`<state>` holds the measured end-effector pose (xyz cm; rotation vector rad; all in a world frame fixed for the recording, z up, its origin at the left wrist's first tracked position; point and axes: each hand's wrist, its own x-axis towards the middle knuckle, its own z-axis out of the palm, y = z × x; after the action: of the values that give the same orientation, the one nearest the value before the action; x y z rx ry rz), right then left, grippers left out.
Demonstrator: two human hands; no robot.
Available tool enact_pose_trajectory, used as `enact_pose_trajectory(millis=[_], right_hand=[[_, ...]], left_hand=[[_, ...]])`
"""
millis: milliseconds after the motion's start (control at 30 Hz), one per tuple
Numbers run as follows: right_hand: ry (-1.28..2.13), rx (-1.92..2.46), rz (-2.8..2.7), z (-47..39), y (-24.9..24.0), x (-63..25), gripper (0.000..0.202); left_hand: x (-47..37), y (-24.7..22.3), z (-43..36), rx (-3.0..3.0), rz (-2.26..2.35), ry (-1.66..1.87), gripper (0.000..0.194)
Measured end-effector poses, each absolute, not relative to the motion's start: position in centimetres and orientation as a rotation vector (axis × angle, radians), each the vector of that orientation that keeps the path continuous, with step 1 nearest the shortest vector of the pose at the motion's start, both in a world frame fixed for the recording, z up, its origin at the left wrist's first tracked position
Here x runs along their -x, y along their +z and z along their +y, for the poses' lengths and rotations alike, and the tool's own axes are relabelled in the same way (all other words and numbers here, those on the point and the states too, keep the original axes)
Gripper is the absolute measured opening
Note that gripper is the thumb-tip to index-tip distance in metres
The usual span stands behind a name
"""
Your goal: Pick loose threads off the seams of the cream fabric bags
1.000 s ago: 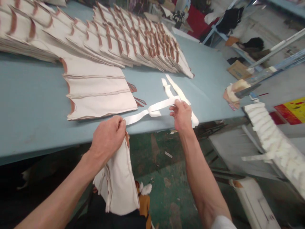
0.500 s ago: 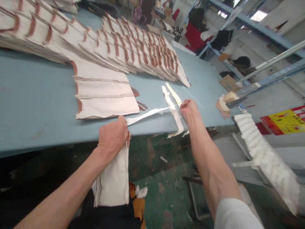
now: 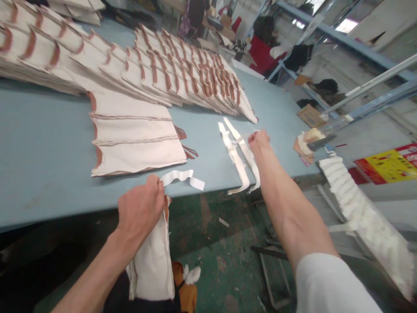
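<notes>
My left hand (image 3: 140, 204) is closed at the near edge of the table, pinching a white strip (image 3: 177, 175) whose loose end curls over the tabletop. Directly below that hand hangs a folded cream fabric piece (image 3: 153, 261) with brown edging; whether the fingers grip it too is hidden. My right hand (image 3: 259, 139) is above the table with its fingers curled together, and what they hold, if anything, cannot be made out. Just left of it lie two long off-white strips (image 3: 239, 163), their ends drooping over the edge. A cream fabric panel (image 3: 137, 134) with brown trim lies flat beyond my left hand.
Overlapping stacks of cream panels with brown edging (image 3: 182, 69) spread across the back of the blue-grey table (image 3: 42, 174). At its far right end sits a block-like bundle (image 3: 309, 141). A rack with white padded material (image 3: 365, 208) stands right, with blue shelving (image 3: 352, 39) behind.
The white strip, earlier stretched taut between both hands, has come away from my right hand and now curls loose from my left. My left hand appears lower and further left in view.
</notes>
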<state>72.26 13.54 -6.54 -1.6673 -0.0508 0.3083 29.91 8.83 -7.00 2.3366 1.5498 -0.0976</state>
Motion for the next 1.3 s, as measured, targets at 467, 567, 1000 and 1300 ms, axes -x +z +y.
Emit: enact_pose_trajectory(millis=[467,567,1000,1300], right_hand=[[0.351,1.882,-0.776,12.7,-4.0,-63.9,0.016],[0.295,1.870,-0.989,11.1,-3.5,-60.8,0.015],[0.106,2.096,-1.518,1.8,-11.7,-50.0,0.012],[0.190,2.129,-1.287,-1.4,-11.6,-47.7,0.048]], left_hand=[[-26.9,-8.7,10.0,-1.891,1.201,0.546,0.043],[-26.1,-8.6,9.6,-1.792,1.154,0.628,0.042],[-18.0,-8.1,4.1,-1.409,1.178,0.764,0.039],[-14.4,-9.1,2.2,-1.371,1.186,0.868,0.040]])
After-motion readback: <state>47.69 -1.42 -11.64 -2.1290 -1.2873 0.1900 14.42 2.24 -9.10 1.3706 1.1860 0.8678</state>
